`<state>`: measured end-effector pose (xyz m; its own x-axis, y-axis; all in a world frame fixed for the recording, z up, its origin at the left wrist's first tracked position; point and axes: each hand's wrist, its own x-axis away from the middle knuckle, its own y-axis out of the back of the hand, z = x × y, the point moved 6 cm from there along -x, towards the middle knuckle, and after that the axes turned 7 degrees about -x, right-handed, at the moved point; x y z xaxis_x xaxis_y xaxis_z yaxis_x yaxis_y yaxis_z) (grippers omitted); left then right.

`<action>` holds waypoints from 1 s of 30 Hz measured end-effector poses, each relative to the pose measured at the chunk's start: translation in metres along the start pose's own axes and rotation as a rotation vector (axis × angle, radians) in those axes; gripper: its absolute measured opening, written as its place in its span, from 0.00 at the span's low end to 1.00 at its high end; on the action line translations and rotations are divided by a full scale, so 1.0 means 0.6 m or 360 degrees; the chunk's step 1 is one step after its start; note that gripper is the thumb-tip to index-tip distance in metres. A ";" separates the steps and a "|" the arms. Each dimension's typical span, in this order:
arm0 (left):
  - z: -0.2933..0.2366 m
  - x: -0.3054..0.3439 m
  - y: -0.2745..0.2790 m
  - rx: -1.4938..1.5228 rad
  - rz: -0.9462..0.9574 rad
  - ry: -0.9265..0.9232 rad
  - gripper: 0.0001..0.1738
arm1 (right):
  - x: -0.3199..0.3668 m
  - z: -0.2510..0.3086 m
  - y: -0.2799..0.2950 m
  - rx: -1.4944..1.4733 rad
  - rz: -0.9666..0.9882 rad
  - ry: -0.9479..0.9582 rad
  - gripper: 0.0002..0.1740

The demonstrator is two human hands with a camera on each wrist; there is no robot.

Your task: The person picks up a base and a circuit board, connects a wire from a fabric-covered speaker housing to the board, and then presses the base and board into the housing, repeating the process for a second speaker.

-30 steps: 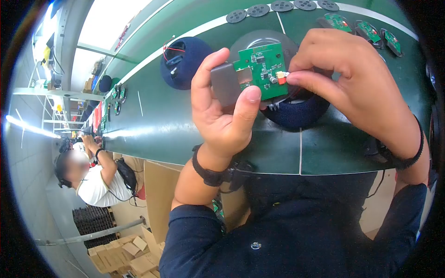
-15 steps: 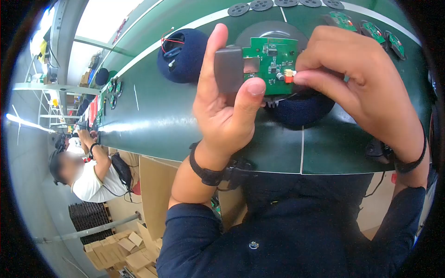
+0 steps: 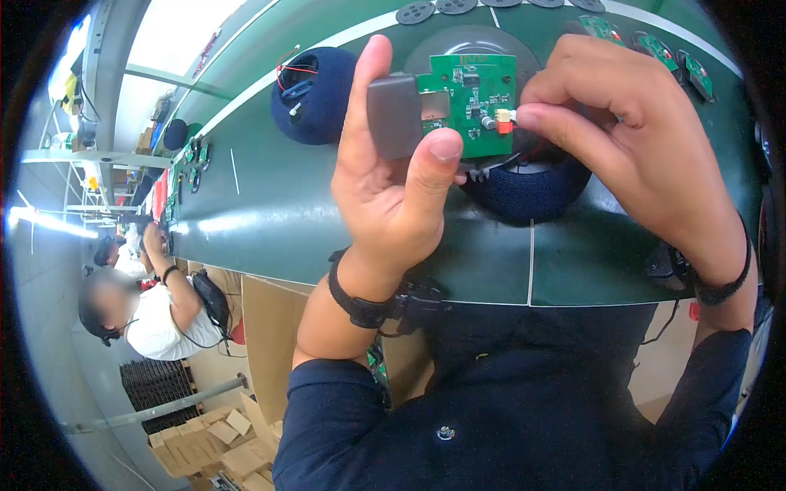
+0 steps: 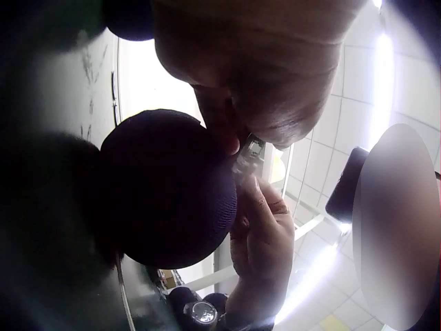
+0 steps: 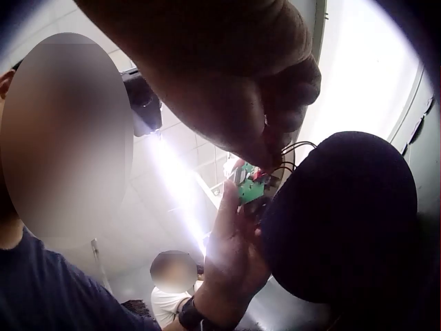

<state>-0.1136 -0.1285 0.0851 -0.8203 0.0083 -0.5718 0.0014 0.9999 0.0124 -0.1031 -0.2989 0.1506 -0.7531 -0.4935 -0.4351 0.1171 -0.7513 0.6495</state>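
My left hand (image 3: 385,192) holds a green circuit board (image 3: 475,94) by its left side, along with a dark grey flat block (image 3: 393,114) joined to it. The thumb lies over the board's lower edge. Thumb and forefinger of my right hand (image 3: 634,123) pinch a small white plug (image 3: 513,115) at the board's right edge, up against a cream socket just above a red connector (image 3: 504,128). Behind the board stands a round, navy fabric-covered shell (image 3: 528,196). Thin wires (image 5: 298,145) run between it and the board in the right wrist view.
Another navy round shell (image 3: 311,102) with loose red wires stands to the left on the green table (image 3: 270,213). Several black discs (image 3: 456,6) line the back, and several board assemblies (image 3: 655,51) lie at back right. Another person (image 3: 168,323) works farther left.
The board has turned from slightly tilted to nearly square in the head view. Both hands keep their hold at the same connector, with small shifts of hands and camera.
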 end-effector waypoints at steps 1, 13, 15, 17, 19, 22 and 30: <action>-0.001 0.000 -0.002 0.0009 -0.0014 0.0002 0.43 | 0.003 -0.019 -0.001 -0.0132 0.0009 0.0037 0.04; 0.000 -0.003 0.001 -0.0069 0.0005 0.0105 0.40 | 0.001 -0.044 -0.007 -0.0338 0.0006 0.0050 0.05; 0.000 -0.004 0.001 -0.0098 0.0037 0.0104 0.40 | -0.002 -0.036 0.002 -0.0282 0.0015 0.0072 0.05; 0.002 -0.005 0.001 -0.0029 -0.0034 0.0104 0.38 | -0.004 -0.028 0.012 -0.0101 0.0150 -0.0022 0.06; 0.003 -0.011 0.004 0.0036 -0.0074 0.0141 0.37 | -0.008 -0.047 0.025 -0.0198 0.0098 -0.0092 0.06; 0.010 -0.013 0.009 0.0134 -0.0085 0.0185 0.36 | -0.016 -0.045 0.038 -0.0082 -0.0163 -0.0254 0.08; 0.016 -0.006 0.004 0.0262 -0.0017 0.0351 0.34 | -0.004 -0.090 -0.011 -0.1100 -0.0105 -0.0031 0.16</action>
<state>-0.1054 -0.1262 0.0794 -0.9255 0.0135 -0.3786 0.0703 0.9882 -0.1364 -0.0672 -0.3165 0.1133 -0.7834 -0.4343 -0.4446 0.4515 -0.8893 0.0733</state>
